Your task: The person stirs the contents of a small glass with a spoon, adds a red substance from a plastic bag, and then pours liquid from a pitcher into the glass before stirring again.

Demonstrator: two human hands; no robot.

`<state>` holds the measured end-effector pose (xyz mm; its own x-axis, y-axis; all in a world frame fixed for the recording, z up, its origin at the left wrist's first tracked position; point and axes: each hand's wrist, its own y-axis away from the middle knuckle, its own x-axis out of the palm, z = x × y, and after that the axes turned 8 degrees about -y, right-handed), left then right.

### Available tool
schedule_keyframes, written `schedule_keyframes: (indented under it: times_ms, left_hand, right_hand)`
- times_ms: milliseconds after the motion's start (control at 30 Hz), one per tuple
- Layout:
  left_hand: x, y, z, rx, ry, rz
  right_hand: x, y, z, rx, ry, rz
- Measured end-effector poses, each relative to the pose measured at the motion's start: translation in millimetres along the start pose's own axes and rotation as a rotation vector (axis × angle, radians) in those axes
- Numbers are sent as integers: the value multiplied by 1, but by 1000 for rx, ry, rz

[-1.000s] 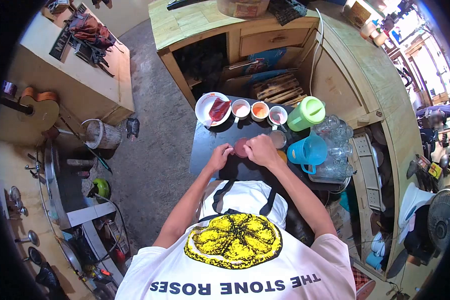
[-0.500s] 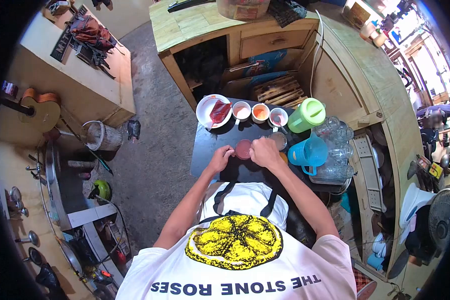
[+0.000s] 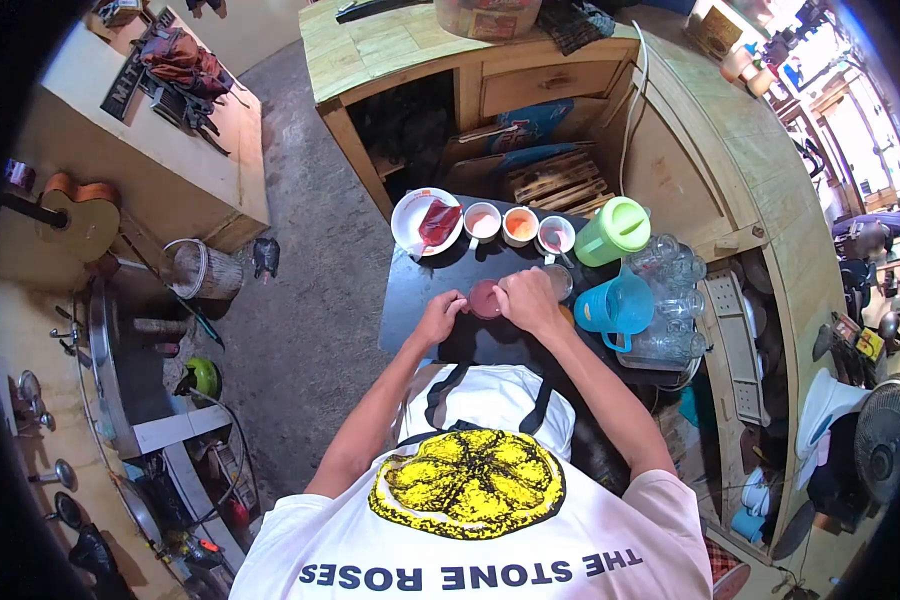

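Observation:
A round cup of dark red stuff (image 3: 484, 299) stands on the small black table, between my two hands. My left hand (image 3: 440, 318) is closed in a pinch close to the cup's left side; whatever is in its fingertips is too small to see. Curled at the cup's right edge, my right hand (image 3: 527, 300) hides what its fingers grip. Behind it a clear glass (image 3: 560, 284) is partly covered. Along the far edge stand a white bowl (image 3: 410, 243) with a red packet (image 3: 439, 222) and white mugs (image 3: 482, 217), one holding orange powder (image 3: 520, 225).
To the right stand a green lidded pitcher (image 3: 610, 232), a blue jug (image 3: 610, 302) and several glass mugs (image 3: 675, 300) on a tray. A wooden cabinet (image 3: 550, 80) borders the table's far side. Concrete floor (image 3: 310, 240) lies to the left.
My right hand has shifted slightly left, its fingertips a little further over the cup's edge. My left hand stays nearly still beside the cup.

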<state>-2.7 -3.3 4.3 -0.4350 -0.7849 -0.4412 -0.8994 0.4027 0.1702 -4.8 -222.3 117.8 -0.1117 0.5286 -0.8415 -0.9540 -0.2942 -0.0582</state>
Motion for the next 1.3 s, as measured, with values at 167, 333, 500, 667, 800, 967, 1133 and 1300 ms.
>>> schedule_keyframes:
  times_ms: [167, 333, 500, 667, 800, 967, 1133, 1300]
  left_hand:
    - [0, 1, -1, 8, -2, -9]
    - [1, 0, 3, 20, 27, -7]
    - [0, 0, 0, 27, 24, -8]
    - [-2, 2, -5, 32, 17, -12]
    - [-1, 2, -3, 23, 13, -12]
    - [2, 0, 6, 25, 15, -8]
    - [2, 1, 1, -8, 8, -1]
    - [4, 0, 8, 25, 23, -19]
  right_hand:
    - [0, 2, -7, 5, -14, 139]
    - [-4, -4, 2, 10, 35, 2]
    - [4, 1, 2, 21, 52, 68]
    - [3, -1, 8, -16, 29, -78]
    - [3, 4, 6, 40, 37, 55]
    - [4, 0, 6, -67, 55, -143]
    - [9, 4, 1, -69, 78, 29]
    - [0, 0, 12, -61, 84, -71]
